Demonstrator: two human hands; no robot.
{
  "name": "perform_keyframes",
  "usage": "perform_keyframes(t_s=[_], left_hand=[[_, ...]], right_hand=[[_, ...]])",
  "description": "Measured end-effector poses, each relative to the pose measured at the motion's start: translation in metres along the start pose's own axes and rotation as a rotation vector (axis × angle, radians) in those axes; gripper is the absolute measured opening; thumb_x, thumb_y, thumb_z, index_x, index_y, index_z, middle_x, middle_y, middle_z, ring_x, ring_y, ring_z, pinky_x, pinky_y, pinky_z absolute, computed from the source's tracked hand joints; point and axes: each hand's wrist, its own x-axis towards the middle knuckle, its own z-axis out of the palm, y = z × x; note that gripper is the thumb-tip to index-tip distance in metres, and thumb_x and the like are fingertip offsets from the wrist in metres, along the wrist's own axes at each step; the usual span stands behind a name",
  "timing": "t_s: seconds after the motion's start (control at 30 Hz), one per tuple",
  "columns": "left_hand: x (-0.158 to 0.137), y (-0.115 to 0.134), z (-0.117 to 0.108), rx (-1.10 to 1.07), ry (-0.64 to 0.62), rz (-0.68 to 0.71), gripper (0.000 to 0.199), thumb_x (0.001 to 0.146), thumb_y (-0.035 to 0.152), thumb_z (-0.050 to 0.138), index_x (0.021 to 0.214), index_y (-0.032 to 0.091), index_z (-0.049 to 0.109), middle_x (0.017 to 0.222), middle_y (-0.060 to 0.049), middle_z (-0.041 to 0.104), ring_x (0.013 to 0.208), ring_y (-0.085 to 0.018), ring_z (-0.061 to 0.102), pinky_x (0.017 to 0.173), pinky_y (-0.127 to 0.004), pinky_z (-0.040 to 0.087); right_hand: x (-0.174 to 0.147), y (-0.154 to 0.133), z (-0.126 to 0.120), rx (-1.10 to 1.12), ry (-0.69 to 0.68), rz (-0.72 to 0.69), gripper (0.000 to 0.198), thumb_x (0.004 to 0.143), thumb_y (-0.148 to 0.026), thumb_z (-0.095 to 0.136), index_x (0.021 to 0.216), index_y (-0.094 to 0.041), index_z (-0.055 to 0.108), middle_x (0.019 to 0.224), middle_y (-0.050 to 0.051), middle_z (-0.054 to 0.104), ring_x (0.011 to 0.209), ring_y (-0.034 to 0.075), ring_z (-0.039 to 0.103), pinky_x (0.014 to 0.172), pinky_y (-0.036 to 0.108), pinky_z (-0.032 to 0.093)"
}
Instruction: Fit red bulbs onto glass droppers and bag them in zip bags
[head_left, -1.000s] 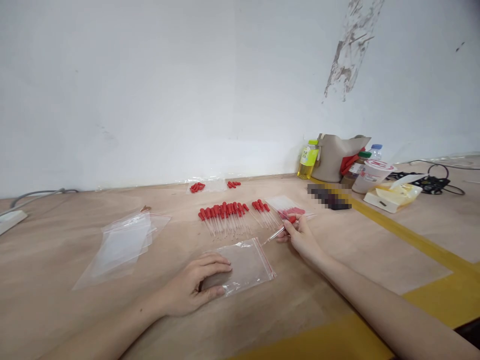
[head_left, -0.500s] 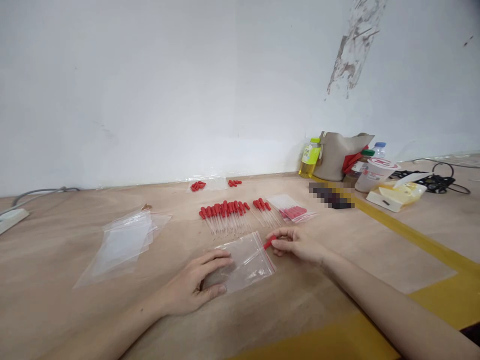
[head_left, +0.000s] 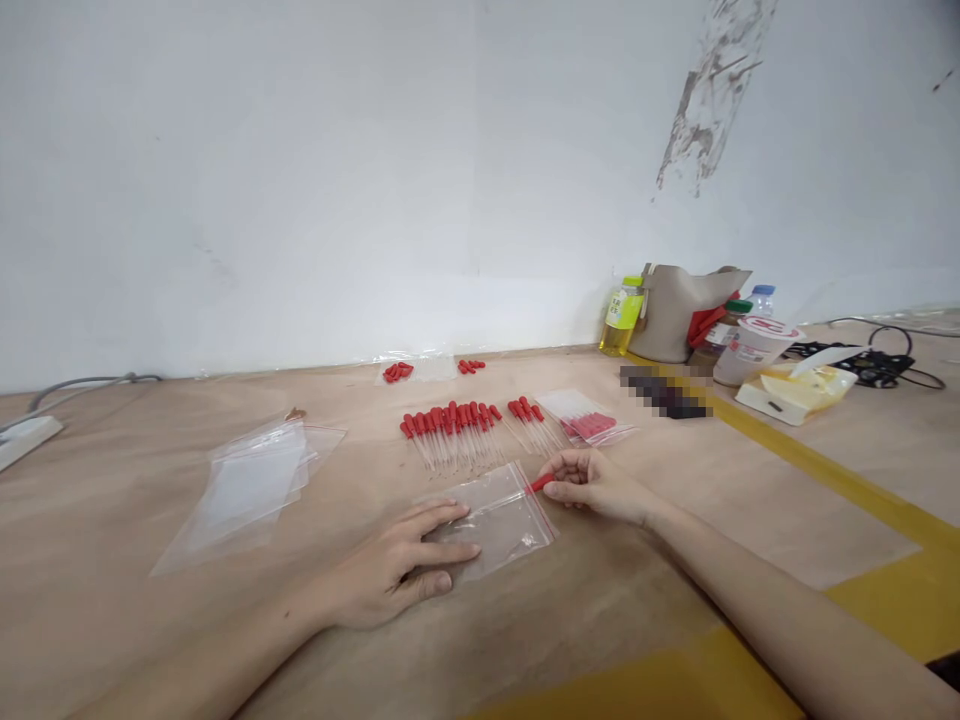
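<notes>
Red-bulbed dropper [head_left: 541,482] pinched at a clear bag's edge

Thumb and fingers of the right hand [head_left: 589,485] close on the bulb, just beside the red-striped end of the clear bag [head_left: 510,530]; whether the stem lies inside or on top is hard to tell. The left hand [head_left: 409,565], open with fingers spread, rests on the bag's other end. Beyond lie a row of droppers [head_left: 450,418], a smaller cluster [head_left: 527,411] and a bag of droppers [head_left: 589,425]. Flat bags [head_left: 251,490] overlap at left; a yellow bottle [head_left: 621,318] stands near the wall [head_left: 300,180].
</notes>
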Motion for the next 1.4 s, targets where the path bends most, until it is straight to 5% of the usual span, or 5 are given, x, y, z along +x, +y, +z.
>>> perform_keyframes(t_s=[0.27,0.5,0.7,1.07,1.4], left_hand=[[0.002,0.001,0.0,0.046,-0.012,0.023,0.039,0.088,0.035,0.042,0.127,0.035,0.041,0.14,-0.001,0.03,0.127,-0.025,0.027,0.101,-0.044,0.029],[0.002,0.003,-0.001,0.094,-0.032,0.026,0.041,0.088,0.036,0.04,0.129,0.035,0.036,0.142,0.0,0.024,0.129,-0.025,0.022,0.102,-0.044,0.027],[0.003,0.003,-0.001,0.085,-0.027,0.032,0.041,0.088,0.035,0.04,0.129,0.035,0.036,0.142,0.0,0.025,0.128,-0.024,0.025,0.102,-0.043,0.027],[-0.002,-0.001,0.006,-0.091,0.196,-0.064,0.037,0.085,0.031,0.046,0.121,0.025,0.048,0.124,-0.007,0.047,0.113,-0.021,0.044,0.095,-0.035,0.038],[0.002,0.001,0.006,-0.105,0.219,-0.088,0.039,0.083,0.036,0.05,0.12,0.024,0.048,0.118,-0.006,0.053,0.11,-0.022,0.047,0.094,-0.038,0.039]], right_hand=[[-0.005,-0.003,0.015,0.321,-0.285,0.094,0.03,0.067,-0.034,0.068,0.079,-0.017,0.047,0.075,-0.001,0.059,0.065,0.011,0.058,0.066,0.03,0.046],[-0.002,0.003,0.026,0.608,-0.18,0.172,0.027,0.071,-0.031,0.065,0.079,-0.018,0.043,0.074,0.001,0.062,0.069,0.016,0.063,0.068,0.036,0.048],[0.0,0.004,0.028,0.492,-0.125,0.173,0.032,0.051,-0.014,0.077,0.073,-0.014,0.054,0.075,0.002,0.065,0.063,0.011,0.059,0.06,0.026,0.047],[0.002,0.006,0.015,0.169,0.017,0.078,0.049,0.044,-0.024,0.08,0.085,-0.015,0.056,0.069,-0.002,0.061,0.063,0.009,0.057,0.061,0.024,0.044],[0.001,0.002,0.031,0.109,-0.011,0.062,0.034,0.06,-0.043,0.069,0.072,-0.016,0.052,0.055,-0.006,0.053,0.044,0.004,0.045,0.044,0.018,0.037]])
